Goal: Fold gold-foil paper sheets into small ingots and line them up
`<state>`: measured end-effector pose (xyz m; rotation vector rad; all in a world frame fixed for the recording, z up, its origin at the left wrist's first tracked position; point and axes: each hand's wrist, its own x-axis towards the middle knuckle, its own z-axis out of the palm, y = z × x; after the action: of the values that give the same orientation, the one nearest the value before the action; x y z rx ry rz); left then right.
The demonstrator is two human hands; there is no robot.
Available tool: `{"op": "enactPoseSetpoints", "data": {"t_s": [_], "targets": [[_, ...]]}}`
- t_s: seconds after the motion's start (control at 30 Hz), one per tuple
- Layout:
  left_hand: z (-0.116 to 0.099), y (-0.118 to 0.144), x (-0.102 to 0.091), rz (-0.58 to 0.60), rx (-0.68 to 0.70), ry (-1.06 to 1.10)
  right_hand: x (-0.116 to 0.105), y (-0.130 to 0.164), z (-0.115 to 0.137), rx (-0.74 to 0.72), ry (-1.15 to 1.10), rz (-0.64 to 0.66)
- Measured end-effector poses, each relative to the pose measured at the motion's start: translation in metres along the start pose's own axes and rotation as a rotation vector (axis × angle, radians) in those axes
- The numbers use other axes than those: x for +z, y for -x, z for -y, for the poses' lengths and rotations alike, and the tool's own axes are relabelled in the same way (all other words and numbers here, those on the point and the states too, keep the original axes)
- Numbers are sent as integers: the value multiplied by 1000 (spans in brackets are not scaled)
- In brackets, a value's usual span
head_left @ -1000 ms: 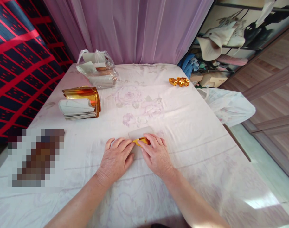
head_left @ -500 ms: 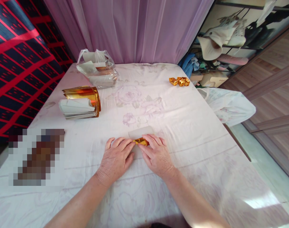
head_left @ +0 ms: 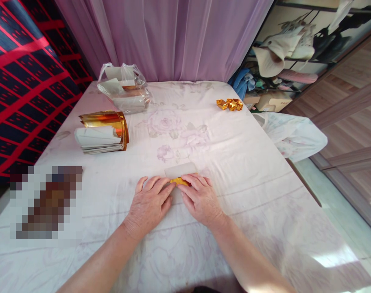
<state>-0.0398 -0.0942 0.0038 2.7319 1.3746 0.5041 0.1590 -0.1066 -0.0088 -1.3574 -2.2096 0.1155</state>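
My left hand (head_left: 149, 202) and my right hand (head_left: 200, 198) lie side by side on the table, fingertips pressed on a small gold foil paper (head_left: 180, 182) between them. The paper's pale reverse side (head_left: 180, 169) sticks out flat just beyond my fingers. Most of the gold part is hidden under the fingers. Both hands pinch the paper against the floral tablecloth (head_left: 234, 162).
A stack of gold foil sheets with white backs (head_left: 101, 132) lies at the left. Behind it is a clear plastic bag of paper (head_left: 124, 89). Folded gold pieces (head_left: 230, 104) sit at the far right edge. A pixelated patch (head_left: 45, 201) lies near left. Purple curtain behind.
My fingers have shifted slightly on the gold paper, covering more of it. The hands stay in the same place.
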Motion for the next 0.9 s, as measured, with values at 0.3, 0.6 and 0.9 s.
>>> {"op": "enactPoseSetpoints", "data": {"t_s": [0.3,0.6,0.9], "targets": [[1,1,-1,-15,-46,2,-5,2,-16,41,-75,-22],[2,1,0,-75,-64,-44,-6,1,-17,19,-53,33],[4,0,2,-51,7,4,-1,2,-16,-77,19,37]]}}
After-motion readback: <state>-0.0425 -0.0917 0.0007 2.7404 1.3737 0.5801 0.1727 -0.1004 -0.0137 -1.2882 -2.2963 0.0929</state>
